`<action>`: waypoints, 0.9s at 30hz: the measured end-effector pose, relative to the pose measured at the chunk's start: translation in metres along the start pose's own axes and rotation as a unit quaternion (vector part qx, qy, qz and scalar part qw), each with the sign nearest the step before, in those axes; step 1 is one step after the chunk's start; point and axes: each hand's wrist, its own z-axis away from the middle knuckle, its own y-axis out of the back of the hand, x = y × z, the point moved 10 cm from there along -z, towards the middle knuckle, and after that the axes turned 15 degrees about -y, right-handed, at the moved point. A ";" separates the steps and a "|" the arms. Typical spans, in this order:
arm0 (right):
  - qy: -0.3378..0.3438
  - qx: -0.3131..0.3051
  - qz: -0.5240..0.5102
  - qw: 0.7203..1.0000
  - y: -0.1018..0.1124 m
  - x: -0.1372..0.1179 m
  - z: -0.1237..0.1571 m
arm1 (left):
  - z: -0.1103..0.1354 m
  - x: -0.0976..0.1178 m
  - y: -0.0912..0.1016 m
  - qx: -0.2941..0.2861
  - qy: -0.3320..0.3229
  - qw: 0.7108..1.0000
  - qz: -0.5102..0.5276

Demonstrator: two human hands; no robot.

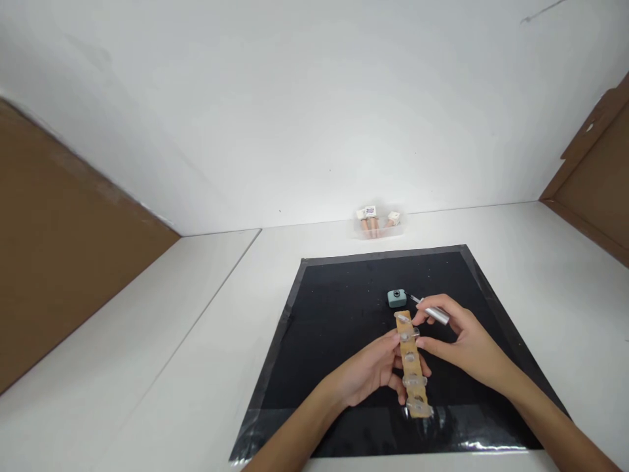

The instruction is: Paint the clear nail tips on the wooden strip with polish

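My left hand (pixel 376 370) is closed around a tan strip (pixel 411 367), holding it lengthwise over the black mat. Several clear, rounded pieces that look like false nail tips (pixel 415 380) lie crosswise along the strip. In my right hand (pixel 457 334) is a nail polish brush (pixel 436 314) with a silver cap handle, gripped between the fingers. Its thin tip points left toward a small teal bottle (pixel 396 298) with a dark open neck. The right thumb is close to the strip's upper part; whether it touches a clear piece I cannot tell.
The black mat (pixel 339 314), edged with tape, lies on a white table (pixel 206 367). Behind it, against the white wall, stands a clear plastic box (pixel 379 229) holding several tan and white items. Brown boards (pixel 59 242) rise at the left and right.
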 end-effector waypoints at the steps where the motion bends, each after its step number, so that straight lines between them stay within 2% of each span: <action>1: 0.001 -0.002 0.000 1.000 0.000 -0.001 0.000 | 0.000 0.000 -0.001 -0.002 0.001 1.000 0.001; 17: 0.000 -0.002 -0.016 1.000 -0.004 -0.001 0.000 | 0.000 0.000 -0.002 -0.003 0.005 1.000 0.012; 27: 0.000 0.000 -0.069 0.998 -0.001 0.001 0.000 | 0.001 0.000 -0.002 0.001 0.006 1.000 0.017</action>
